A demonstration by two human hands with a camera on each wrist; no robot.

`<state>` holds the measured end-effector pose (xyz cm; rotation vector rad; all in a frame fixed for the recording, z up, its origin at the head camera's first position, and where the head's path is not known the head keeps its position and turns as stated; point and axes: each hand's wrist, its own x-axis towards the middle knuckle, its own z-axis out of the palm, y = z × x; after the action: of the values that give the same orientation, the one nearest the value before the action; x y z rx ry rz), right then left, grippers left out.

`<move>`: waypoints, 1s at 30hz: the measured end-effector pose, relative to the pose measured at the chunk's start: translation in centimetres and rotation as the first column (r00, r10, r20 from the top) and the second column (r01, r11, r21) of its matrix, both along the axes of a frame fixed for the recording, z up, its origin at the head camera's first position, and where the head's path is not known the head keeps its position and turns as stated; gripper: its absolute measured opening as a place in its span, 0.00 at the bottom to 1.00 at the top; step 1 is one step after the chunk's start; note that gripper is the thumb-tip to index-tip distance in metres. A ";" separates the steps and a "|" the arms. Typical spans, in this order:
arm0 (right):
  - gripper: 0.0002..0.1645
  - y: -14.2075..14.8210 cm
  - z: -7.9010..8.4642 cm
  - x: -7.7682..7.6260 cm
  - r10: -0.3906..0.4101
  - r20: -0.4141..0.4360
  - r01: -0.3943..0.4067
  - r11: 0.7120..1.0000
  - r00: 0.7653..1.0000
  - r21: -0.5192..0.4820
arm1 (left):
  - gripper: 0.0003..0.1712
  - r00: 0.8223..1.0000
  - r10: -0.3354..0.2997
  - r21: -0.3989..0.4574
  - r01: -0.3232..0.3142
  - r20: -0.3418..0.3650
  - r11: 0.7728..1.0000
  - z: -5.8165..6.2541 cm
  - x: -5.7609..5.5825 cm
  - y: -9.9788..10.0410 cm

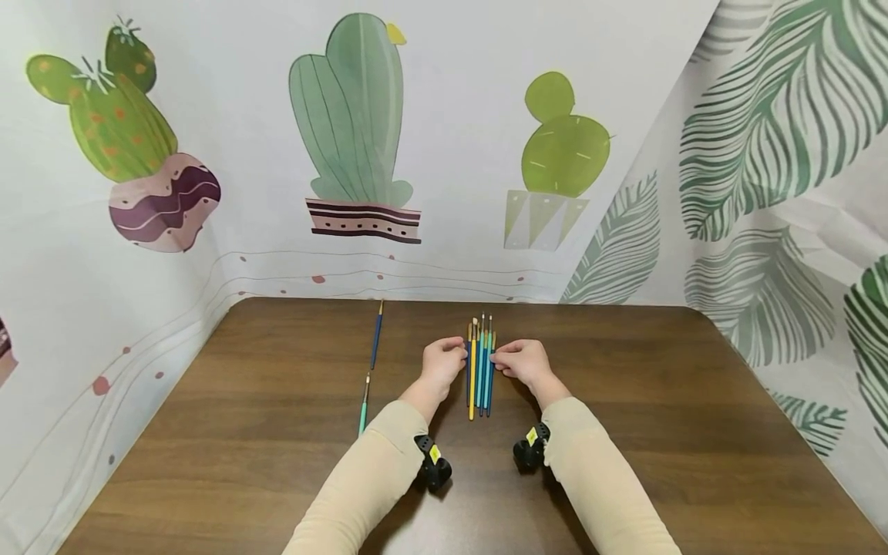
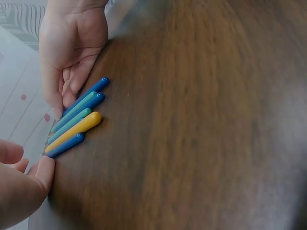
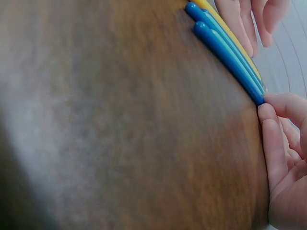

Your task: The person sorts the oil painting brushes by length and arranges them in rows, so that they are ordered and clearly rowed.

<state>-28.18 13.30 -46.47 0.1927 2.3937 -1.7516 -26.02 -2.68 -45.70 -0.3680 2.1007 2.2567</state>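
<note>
Okay, brush bunch (image 1: 482, 378) lies flat on the brown table (image 1: 236, 462), just below frame centre in the head view, about 5 o'clock of it. Bristles point to 12, handle ends to 6. Colours: dark blue, teal, one yellow brush (image 1: 473, 381); handles side by side, tightly packed, exact count hard to make out.

Left hand (image 1: 442, 368) sits at the bunch's 9 o'clock: fingers loosely spread, thumb apart from forefinger, tips touching the outer dark blue handle (image 2: 69, 144), nothing gripped. Right hand (image 1: 525, 362) sits at its 3 o'clock: fingers part bent, thumb and forefinger tips close together against the blue handle (image 3: 220, 50) on that edge; can't tell if it pinches the handle or only presses its side.

Two brushes lie apart from the bunch. Blue brush (image 1: 377, 338) is between its 9 and 10 o'clock, near the table's far edge, tip to 12. Green brush (image 1: 364, 406) is between its 8 and 9, at the blue one's 6, lower end meeting the left sleeve (image 1: 368, 478).

Both sleeves cream; black device (image 1: 433, 464) at left wrist, another black unit (image 1: 530, 449) at right wrist. Wall covering (image 1: 458, 139) behind, 12 o'clock: white, cactus prints, leaf prints toward 2.
</note>
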 end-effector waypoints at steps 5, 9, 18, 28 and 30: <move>0.16 0.0 0.0 0.1 0.005 -0.004 -0.005 1.000 1.000 -0.003 | 0.17 0.999 0.043 0.013 -0.043 0.013 0.999 0.0 0.0 0.3; 0.16 0.0 0.1 0.1 0.003 -0.019 -0.003 1.000 1.000 -0.011 | 0.16 0.997 0.070 0.001 -0.070 0.013 0.998 0.3 0.1 0.5; 0.16 0.2 -0.4 0.1 0.000 -0.020 0.000 1.000 1.000 -0.004 | 0.15 0.996 0.088 -0.043 -0.088 0.006 0.995 -0.2 0.1 0.9; 0.16 0.1 -0.2 0.0 -0.002 -0.026 0.002 1.000 1.000 0.012 | 0.14 0.993 0.122 -0.225 -0.120 -0.005 0.967 0.4 0.0 1.4; 0.16 0.1 -0.1 0.0 0.000 -0.022 0.000 1.000 1.000 0.013 | 0.13 0.992 0.127 -0.245 -0.125 -0.007 0.961 0.4 0.0 1.5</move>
<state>-28.18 13.36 -46.60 0.1759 2.4205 -1.7473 -26.01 -1.21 -45.32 -0.5352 2.4240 2.0526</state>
